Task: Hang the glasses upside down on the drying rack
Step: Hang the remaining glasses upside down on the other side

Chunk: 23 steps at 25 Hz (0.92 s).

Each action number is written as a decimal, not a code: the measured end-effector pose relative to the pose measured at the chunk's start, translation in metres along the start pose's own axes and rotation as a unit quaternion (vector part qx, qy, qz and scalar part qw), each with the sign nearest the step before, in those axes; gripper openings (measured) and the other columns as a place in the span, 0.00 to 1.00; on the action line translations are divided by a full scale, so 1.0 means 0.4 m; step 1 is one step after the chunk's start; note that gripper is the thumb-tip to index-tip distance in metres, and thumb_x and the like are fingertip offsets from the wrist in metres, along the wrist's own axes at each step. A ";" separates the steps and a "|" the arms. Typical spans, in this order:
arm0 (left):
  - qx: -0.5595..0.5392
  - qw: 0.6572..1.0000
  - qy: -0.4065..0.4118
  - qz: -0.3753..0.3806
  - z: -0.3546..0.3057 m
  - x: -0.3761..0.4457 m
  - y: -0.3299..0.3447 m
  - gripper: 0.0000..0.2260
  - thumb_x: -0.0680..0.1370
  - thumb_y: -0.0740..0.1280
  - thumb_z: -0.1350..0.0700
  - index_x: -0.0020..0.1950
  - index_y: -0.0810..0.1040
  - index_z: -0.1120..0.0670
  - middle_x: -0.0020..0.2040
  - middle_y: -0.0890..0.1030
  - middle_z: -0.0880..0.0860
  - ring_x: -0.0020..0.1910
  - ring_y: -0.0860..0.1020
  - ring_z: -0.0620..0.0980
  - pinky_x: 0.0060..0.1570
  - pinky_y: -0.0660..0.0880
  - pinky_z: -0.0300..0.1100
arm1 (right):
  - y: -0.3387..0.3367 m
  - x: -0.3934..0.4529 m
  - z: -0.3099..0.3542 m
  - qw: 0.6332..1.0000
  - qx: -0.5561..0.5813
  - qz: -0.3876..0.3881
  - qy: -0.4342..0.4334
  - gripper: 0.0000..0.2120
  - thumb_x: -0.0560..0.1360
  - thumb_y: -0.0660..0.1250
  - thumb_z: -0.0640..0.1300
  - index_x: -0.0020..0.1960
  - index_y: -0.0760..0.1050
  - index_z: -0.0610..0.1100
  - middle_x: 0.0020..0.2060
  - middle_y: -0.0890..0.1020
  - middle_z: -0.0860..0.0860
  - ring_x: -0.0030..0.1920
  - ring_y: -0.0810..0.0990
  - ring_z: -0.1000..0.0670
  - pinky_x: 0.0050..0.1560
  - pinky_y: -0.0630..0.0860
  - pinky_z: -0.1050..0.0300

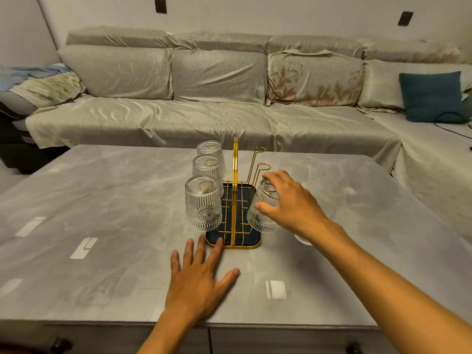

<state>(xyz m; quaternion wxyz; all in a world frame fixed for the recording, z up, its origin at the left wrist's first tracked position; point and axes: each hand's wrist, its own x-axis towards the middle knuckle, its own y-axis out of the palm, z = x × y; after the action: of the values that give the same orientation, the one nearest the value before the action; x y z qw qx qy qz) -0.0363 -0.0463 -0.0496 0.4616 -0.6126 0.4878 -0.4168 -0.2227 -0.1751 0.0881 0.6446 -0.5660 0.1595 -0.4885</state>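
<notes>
A gold wire drying rack stands on a dark tray in the middle of the table. Three ribbed clear glasses hang upside down on its left prongs, one behind another. A fourth glass sits tilted, mouth down, on the near right prong, and my right hand is cupped over it with the thumb on its side. Behind it, two right prongs are bare. My left hand lies flat on the table, fingers apart, its fingertips at the tray's front edge.
More clear glasses stand on the grey marble table right of the rack: one far back, another partly hidden by my right wrist. A covered sofa with a blue cushion runs behind the table.
</notes>
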 end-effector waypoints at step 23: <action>0.003 1.000 0.002 0.007 0.001 0.004 0.007 0.34 0.69 0.35 0.23 0.72 0.32 0.32 0.77 0.34 0.50 0.75 0.32 0.54 0.72 0.34 0.61 | -0.172 -0.029 -0.198 0.944 0.237 -0.145 0.176 0.39 0.55 0.79 0.62 0.61 0.66 0.56 0.51 0.76 0.52 0.47 0.77 0.54 0.42 0.76 0.56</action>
<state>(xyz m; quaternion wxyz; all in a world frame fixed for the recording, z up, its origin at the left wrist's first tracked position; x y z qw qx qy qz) -0.0362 -0.0479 -0.0522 0.4653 -0.6072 0.4915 -0.4162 -0.3192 -0.2031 0.1208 0.6443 -0.3190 0.0664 -0.6919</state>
